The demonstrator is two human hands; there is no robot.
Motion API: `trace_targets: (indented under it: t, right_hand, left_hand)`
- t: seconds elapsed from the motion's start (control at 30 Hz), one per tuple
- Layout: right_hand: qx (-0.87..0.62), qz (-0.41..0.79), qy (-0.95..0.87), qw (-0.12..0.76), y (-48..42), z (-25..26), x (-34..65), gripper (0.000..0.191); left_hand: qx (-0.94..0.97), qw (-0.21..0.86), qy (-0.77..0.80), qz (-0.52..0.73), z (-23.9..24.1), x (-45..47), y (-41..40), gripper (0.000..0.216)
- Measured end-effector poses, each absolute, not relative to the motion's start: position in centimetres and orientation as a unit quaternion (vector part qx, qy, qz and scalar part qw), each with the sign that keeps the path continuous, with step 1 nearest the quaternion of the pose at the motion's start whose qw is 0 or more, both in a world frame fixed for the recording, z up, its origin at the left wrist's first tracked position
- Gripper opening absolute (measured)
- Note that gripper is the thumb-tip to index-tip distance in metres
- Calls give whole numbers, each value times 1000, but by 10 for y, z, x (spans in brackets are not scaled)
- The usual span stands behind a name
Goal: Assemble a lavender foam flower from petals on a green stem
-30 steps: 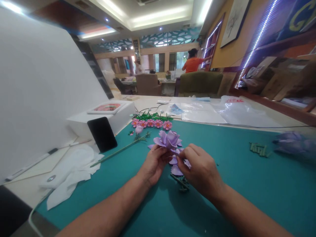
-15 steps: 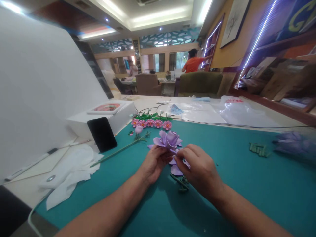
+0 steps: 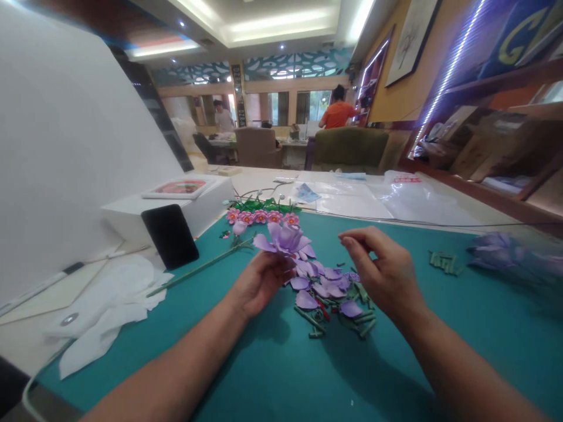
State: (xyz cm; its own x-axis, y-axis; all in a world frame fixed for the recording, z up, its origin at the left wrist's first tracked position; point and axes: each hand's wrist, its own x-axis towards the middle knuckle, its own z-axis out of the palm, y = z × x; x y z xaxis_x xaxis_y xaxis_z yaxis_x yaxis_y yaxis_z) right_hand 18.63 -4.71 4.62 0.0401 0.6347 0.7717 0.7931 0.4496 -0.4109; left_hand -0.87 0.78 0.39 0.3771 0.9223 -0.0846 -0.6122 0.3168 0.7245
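Petals (image 3: 334, 287) and green tubular pieces (image 3: 310, 319) are lying on the teal mat (image 3: 272, 375). The left hand (image 3: 259, 287) is gripping the lavender flower (image 3: 285, 237) from beneath, above the mat. The right hand (image 3: 389, 272) is hovering apart, thumb and index finger narrowly spaced; whether they are pinching anything cannot be determined.

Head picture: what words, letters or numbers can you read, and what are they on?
"G": yellow, on the blue sign.
Red print on the bag: too blurred to read.
Marks down the pillar: too small to read.
I can read no numbers.
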Motion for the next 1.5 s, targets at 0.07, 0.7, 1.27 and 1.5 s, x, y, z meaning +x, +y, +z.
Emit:
trace_targets:
  t: [0.07,0.7,1.27,1.5]
  right_hand:
    - [-544,-79,-673,494,-42,46,197,17]
    - [-625,-67,-775,67,-15,-2,215,23]
    - [-609,-127,-781,48,-13,-16,207,19]
    - [-612,-80,-763,193,-5,-22,215,17]
  left_hand:
    - [304,773,246,499,6,-14,12,9]
    - [304,786,242,481,12,-25,15,9]
    - [349,801,229,429,10,-23,10,18]
    - [354,809,218,416,8,-24,12,21]
